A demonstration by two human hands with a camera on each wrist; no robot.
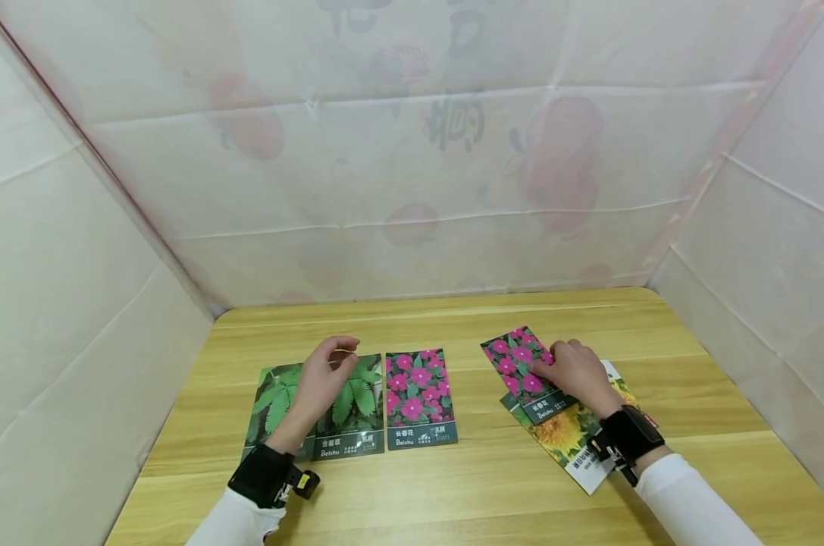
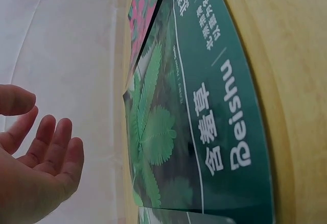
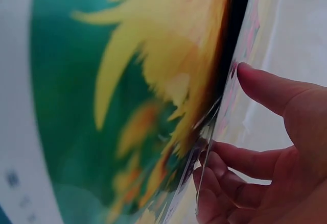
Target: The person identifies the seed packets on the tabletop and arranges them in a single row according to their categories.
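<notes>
The held pink-flower packet reads "Beishu" and "长春花".

Left hand: above the table; leftmost packet beneath and to its left, second packet beneath and to its right. Third packet: farther right, short of the right hand. Held packet: left of that hand; lower packet beneath both.
</notes>
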